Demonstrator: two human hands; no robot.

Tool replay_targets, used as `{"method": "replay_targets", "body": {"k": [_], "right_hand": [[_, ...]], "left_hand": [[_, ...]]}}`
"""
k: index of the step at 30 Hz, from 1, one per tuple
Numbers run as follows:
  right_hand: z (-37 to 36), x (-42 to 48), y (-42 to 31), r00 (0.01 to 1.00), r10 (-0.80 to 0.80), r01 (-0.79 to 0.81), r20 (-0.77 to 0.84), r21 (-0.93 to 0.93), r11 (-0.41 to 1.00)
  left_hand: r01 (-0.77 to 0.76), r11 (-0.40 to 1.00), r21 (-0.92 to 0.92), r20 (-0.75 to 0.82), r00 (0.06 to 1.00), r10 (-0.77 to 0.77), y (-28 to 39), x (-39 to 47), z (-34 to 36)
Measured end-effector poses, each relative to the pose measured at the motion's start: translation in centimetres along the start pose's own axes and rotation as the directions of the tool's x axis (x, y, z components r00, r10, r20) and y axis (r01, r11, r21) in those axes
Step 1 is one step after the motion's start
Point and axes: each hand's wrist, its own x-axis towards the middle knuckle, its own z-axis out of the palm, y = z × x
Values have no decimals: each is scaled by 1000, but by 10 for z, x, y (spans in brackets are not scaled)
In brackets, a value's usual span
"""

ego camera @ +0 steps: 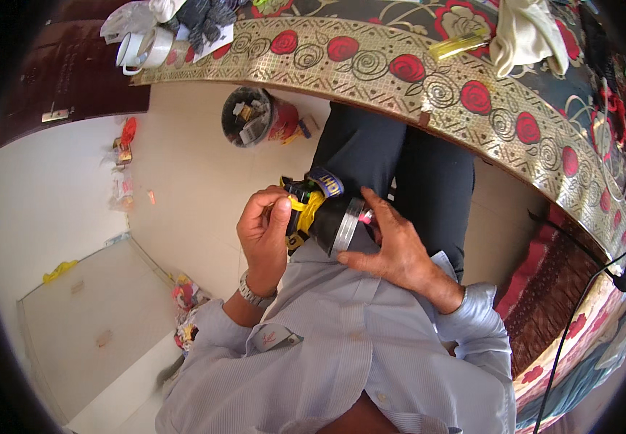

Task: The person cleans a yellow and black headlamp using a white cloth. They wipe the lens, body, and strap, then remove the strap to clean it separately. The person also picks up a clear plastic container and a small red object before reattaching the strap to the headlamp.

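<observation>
What looks like a black headlamp (325,223) with a clear ring around its front lies across my lap. My right hand (394,244) curls around its ringed end, thumb near my shirt and fingers on the far side. Something pink shows behind the ring, partly covered by that hand. Between thumb and forefinger, my left hand (267,228) pinches a yellow strip (306,209) that runs to the lamp's back. A blue elastic band (326,183) bearing writing loops above it. Black and yellow parts of the strap are bunched beside my left fingers and partly hidden by them.
A table with a rose-patterned cover (370,62) curves ahead, over my knees. White cups (147,49), a pale cloth (527,38) and a yellow clear-bodied item (458,44) lie on it. A bin of rubbish (248,116) stands on the floor. A black cable (565,331) hangs right.
</observation>
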Motion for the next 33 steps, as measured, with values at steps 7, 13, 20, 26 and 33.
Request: {"method": "replay_targets", "body": {"k": [7, 13, 20, 26, 33], "right_hand": [[-22, -1, -33, 963, -123, 109, -239, -74, 991], [-11, 31, -60, 906, -413, 353, -93, -371, 859], [-23, 60, -67, 935, -350, 319, 54, -559, 766], [-29, 77, -74, 928, -285, 373, 241, -627, 684], [-30, 93, -72, 880, -282, 457, 382, -516, 725]], "left_hand": [[6, 1000, 23, -78, 997, -4, -5, 3, 5], [-9, 998, 69, -88, 996, 15, -3, 7, 10], [86, 995, 44, -111, 991, -81, 7, 14, 16], [148, 987, -60, -113, 982, -154, 5, 16, 18], [157, 986, -62, -100, 982, -162, 4, 16, 17]]}}
